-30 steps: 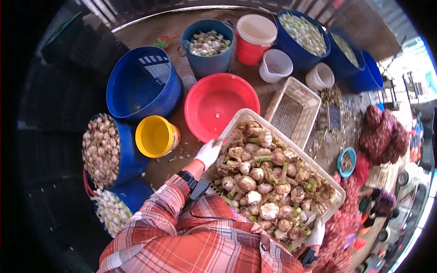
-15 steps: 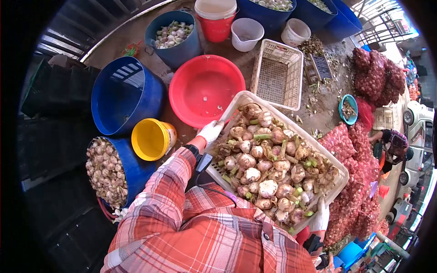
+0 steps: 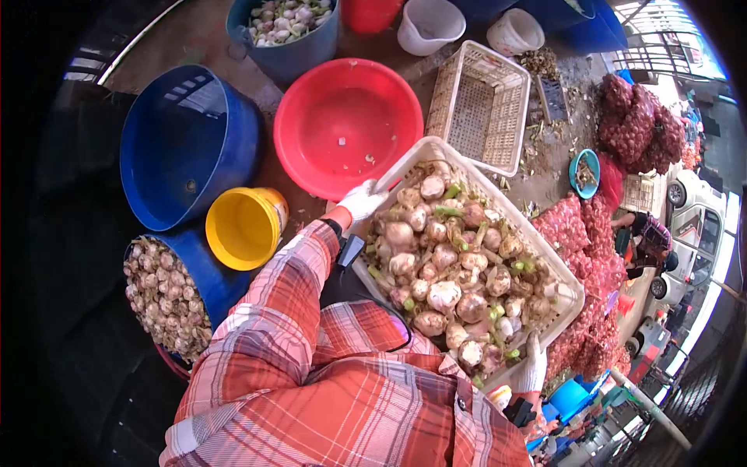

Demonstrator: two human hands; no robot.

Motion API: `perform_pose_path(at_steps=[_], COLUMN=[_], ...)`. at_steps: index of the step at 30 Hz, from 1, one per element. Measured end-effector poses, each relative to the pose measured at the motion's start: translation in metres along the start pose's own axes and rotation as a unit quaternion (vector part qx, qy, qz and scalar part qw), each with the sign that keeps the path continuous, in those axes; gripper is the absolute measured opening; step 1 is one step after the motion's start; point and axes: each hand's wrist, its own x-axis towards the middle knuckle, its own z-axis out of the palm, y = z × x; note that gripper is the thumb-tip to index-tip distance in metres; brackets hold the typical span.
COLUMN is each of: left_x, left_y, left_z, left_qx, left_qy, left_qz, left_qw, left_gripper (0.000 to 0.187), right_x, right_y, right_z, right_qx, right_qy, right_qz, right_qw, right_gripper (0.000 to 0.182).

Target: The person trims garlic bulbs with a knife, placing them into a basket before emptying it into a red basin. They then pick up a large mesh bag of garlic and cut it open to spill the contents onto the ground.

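Since the first frame, the view is shifting: the red basin [image 3: 350,128] is now appearing higher, while both hands are still holding the garlic crate [image 3: 574,296] beside it. The crate is facing open side up, its long axis running diagonally away from the basin toward the red net sacks [image 3: 580,237]. The left hand [image 3: 362,201] is gripping the basin-side end, fingers closing together over the rim. The right hand [image 3: 534,366] is holding the far corner, thumb lying against the rim; its other fingers' state is staying hidden.
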Motion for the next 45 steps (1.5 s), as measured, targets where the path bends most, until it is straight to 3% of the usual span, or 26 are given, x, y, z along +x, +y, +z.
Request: perform_pose_path(at_steps=[3, 6, 10, 11, 12, 14, 18, 19, 20, 22, 23, 26, 27, 30, 31, 32, 34, 35, 38, 44, 45], left_x=[0.007, 0.018, 0.001, 0.006, -0.002, -0.009, -0.009, -0.009, -0.004, 0.014, 0.014, 0.011, 0.016, 0.008, 0.005, -0.018, -0.019, -0.017, -0.015, -0.029, -0.037], left_y=[-0.022, -0.029, -0.033, -0.045, -0.048, -0.064, -0.074, -0.071, -0.071, -0.079, -0.072, -0.060, -0.061, -0.049, -0.043, -0.027, -0.041, -0.044, -0.054, -0.050, -0.047], left_z=[-0.006, -0.017, -0.017, -0.017, -0.019, -0.016, -0.023, -0.018, -0.016, -0.001, 0.002, -0.001, 0.002, -0.002, -0.004, -0.013, -0.012, -0.014, -0.015, -0.021, -0.031], left_qx=[-0.033, -0.021, 0.016, 0.008, 0.039, 0.013, -0.044, -0.005, -0.010, -0.294, -0.289, -0.365, -0.431, -0.421, -0.315, -0.379, -0.372, -0.334, -0.303, -0.366, -0.386], left_qy=[0.058, 0.056, 0.070, 0.029, 0.009, 0.050, 0.053, 0.067, 0.067, 0.055, 0.105, 0.075, 0.061, -0.042, -0.014, -0.031, -0.086, -0.053, -0.057, -0.040, -0.039], left_qz=[0.009, 0.014, 0.006, -0.013, 0.040, 0.009, 0.103, 0.044, 0.047, 0.066, 0.052, -0.015, 0.027, 0.059, 0.064, -0.022, 0.029, 0.073, 0.061, 0.058, 0.057], left_qw=[0.998, 0.998, 0.997, 0.999, 0.998, 0.999, 0.992, 0.997, 0.997, 0.952, 0.950, 0.928, 0.900, 0.904, 0.947, 0.925, 0.924, 0.938, 0.949, 0.928, 0.920], left_gripper=[0.075, 0.078, 0.063, 0.055, 0.055, 0.051, 0.051, 0.052, 0.052, 0.049, 0.057, 0.059, 0.059, 0.064, 0.064, 0.063, 0.060, 0.059, 0.057, 0.058, 0.057], right_x=[-0.002, -0.009, -0.004, -0.001, 0.001, -0.002, 0.017, 0.024, 0.028, 0.021, 0.023, 0.023, 0.020, 0.031, 0.040, 0.042, 0.044, 0.044, 0.049, 0.081, 0.087], right_y=[-0.002, -0.014, -0.015, -0.013, -0.014, -0.017, -0.012, -0.009, -0.009, -0.019, -0.019, -0.021, -0.023, -0.015, -0.014, -0.016, -0.017, -0.020, -0.028, -0.026, -0.027], right_z=[0.017, 0.042, 0.062, 0.073, 0.082, 0.109, 0.137, 0.141, 0.142, 0.158, 0.164, 0.186, 0.193, 0.201, 0.199, 0.203, 0.212, 0.217, 0.221, 0.232, 0.238], right_qx=[0.039, 0.048, 0.073, 0.100, 0.093, 0.071, 0.012, 0.012, 0.012, 0.032, 0.021, 0.027, 0.042, 0.063, 0.059, 0.058, 0.073, 0.063, 0.080, 0.125, 0.125], right_qy=[-0.003, -0.019, -0.058, -0.063, -0.077, -0.080, -0.054, -0.058, -0.059, -0.081, -0.098, -0.127, -0.139, -0.153, -0.174, -0.178, -0.160, -0.159, -0.171, -0.201, -0.193], right_qz=[0.023, 0.047, 0.069, 0.049, 0.069, 0.059, 0.033, 0.025, 0.018, 0.015, 0.009, 0.005, 0.004, 0.002, 0.016, 0.016, 0.002, 0.007, 0.032, 0.049, 0.043], right_qw=[0.999, 0.998, 0.993, 0.992, 0.990, 0.993, 0.998, 0.998, 0.998, 0.996, 0.995, 0.992, 0.989, 0.986, 0.983, 0.982, 0.984, 0.985, 0.981, 0.970, 0.972], right_gripper=[0.024, 0.023, 0.023, 0.026, 0.030, 0.034, 0.036, 0.037, 0.038, 0.031, 0.031, 0.030, 0.029, 0.031, 0.032, 0.032, 0.039, 0.040, 0.044, 0.057, 0.052])
